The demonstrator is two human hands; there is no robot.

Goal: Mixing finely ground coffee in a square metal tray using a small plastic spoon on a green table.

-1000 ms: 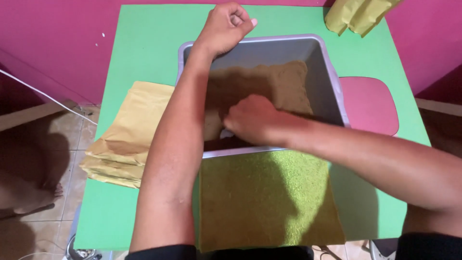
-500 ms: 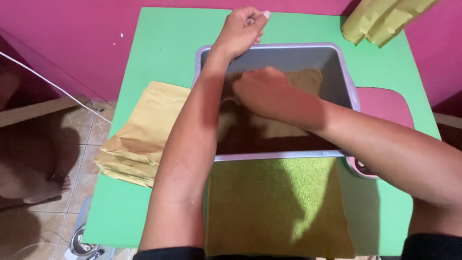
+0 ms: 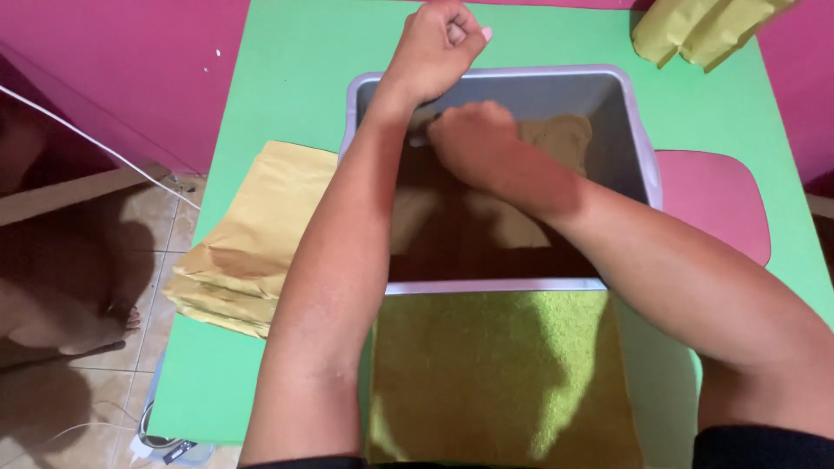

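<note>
Both hands worked at a grey plastic bin on the green surface.
Yellow envelopes lay left, a green towel near. The left hand was fisted at the far rim; the right hand pressed a tan cloth inside, grip hidden.
</note>
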